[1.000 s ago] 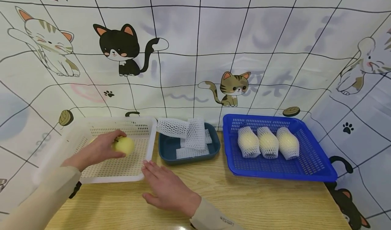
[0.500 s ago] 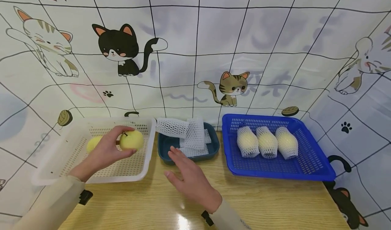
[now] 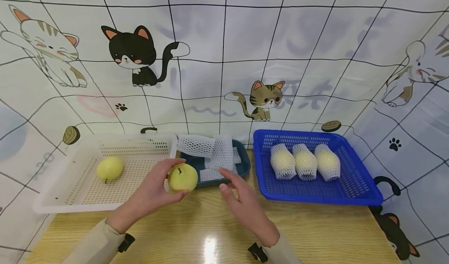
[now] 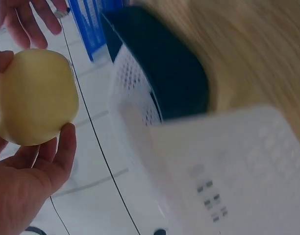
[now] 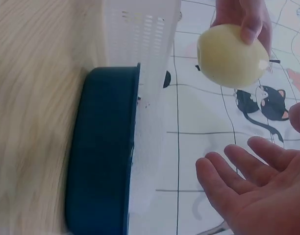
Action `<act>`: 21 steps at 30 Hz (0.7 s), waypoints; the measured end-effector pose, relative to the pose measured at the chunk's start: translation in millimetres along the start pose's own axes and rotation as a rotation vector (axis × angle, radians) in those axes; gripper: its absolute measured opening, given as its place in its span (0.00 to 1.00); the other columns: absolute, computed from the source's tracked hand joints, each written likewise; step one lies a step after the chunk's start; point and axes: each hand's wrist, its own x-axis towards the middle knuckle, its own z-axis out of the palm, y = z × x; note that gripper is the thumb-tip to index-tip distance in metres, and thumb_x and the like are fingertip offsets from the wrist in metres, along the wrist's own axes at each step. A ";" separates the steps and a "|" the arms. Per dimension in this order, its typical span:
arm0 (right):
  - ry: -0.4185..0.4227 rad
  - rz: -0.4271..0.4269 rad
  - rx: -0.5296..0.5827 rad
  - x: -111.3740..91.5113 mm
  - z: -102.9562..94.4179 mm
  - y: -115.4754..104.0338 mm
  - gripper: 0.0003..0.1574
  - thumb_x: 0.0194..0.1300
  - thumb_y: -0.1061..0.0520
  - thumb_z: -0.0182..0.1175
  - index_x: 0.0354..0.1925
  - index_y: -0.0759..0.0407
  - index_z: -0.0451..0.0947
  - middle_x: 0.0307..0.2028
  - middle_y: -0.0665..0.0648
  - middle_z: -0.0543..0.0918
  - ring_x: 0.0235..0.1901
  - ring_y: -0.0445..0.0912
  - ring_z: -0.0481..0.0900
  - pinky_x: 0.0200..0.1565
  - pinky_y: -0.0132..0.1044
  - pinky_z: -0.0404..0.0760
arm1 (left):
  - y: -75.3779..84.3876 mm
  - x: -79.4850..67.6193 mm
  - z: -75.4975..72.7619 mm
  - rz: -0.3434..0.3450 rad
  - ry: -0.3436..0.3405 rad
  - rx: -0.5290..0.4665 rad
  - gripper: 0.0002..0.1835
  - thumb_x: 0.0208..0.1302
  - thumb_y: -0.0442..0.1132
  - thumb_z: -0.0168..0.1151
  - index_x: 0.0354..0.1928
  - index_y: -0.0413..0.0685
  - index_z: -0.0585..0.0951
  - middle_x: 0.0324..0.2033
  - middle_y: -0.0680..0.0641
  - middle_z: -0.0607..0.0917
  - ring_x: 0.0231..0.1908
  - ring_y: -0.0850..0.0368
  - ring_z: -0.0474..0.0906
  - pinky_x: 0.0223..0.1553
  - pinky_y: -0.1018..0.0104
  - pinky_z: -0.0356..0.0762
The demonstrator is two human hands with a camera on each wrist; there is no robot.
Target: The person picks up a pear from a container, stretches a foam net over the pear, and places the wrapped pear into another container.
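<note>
My left hand (image 3: 149, 192) grips a yellow-green apple (image 3: 183, 177) between thumb and fingers, held up at the front right corner of the white basket (image 3: 87, 208). In the left wrist view the apple (image 4: 37, 100) sits against the curled fingertips. My right hand (image 3: 247, 209), fingers extended and holding nothing, hovers before the teal tray (image 3: 219, 183); its palm faces the apple in the right wrist view. White foam net sleeves (image 3: 223, 153) lie in and over that tray. Another yellow-green apple (image 3: 110, 168) rests in the white basket.
On the right, a blue basket (image 3: 315, 199) contains three fruits in foam nets (image 3: 304, 162). All containers stand on a wooden table (image 3: 182, 232) against a cat-patterned sheet (image 3: 207, 73) at the back and sides.
My left hand has lifted the apple out of the white basket and carried it right, uncovering the other apple. My right hand has moved right, from the basket's corner to before the teal tray.
</note>
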 end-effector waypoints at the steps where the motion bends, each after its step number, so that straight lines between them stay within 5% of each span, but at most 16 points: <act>1: -0.001 0.008 0.005 -1.6 -2.3 0.9 0.28 0.81 0.54 0.53 0.74 0.54 0.70 0.71 0.55 0.74 0.61 0.51 0.79 0.59 0.55 0.79 | 3.4 -1.3 4.7 -0.004 -0.001 -0.015 0.42 0.46 0.37 0.84 0.64 0.40 0.75 0.54 0.44 0.80 0.50 0.53 0.74 0.43 0.62 0.81; 12: -0.043 0.074 -0.025 -16.1 -14.1 12.8 0.24 0.80 0.54 0.56 0.69 0.57 0.75 0.63 0.54 0.81 0.59 0.51 0.81 0.54 0.47 0.83 | 21.3 -14.1 55.9 -0.006 -0.031 -0.107 0.40 0.45 0.37 0.85 0.62 0.43 0.76 0.52 0.47 0.81 0.48 0.55 0.75 0.44 0.64 0.81; 21: -0.133 0.201 0.141 -26.1 -13.3 23.9 0.25 0.79 0.55 0.57 0.68 0.63 0.75 0.64 0.61 0.80 0.62 0.61 0.78 0.57 0.45 0.82 | 28.2 -20.6 83.8 -0.077 -0.088 -0.167 0.38 0.47 0.38 0.85 0.61 0.43 0.77 0.53 0.47 0.81 0.49 0.54 0.77 0.46 0.61 0.82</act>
